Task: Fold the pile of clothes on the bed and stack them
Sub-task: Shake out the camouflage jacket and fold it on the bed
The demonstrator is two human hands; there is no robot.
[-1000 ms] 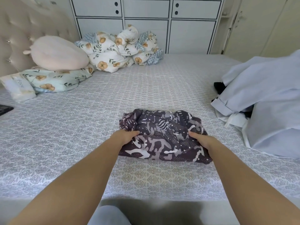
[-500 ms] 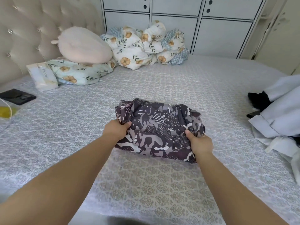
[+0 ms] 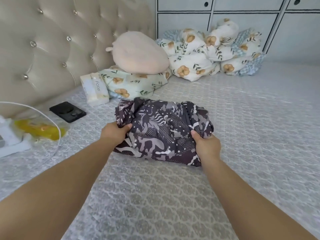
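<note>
While it lies bunched on the bed [image 3: 242, 108], the dark patterned garment [image 3: 164, 130] is gripped at its sides by the left hand [image 3: 115, 134] and right hand [image 3: 207, 147], fingers curled into fabric.

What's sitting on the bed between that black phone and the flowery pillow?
In the head view, a white tissue pack marked "Face" stands between the black phone and the floral pillow, touching the pillow's edge.
</note>
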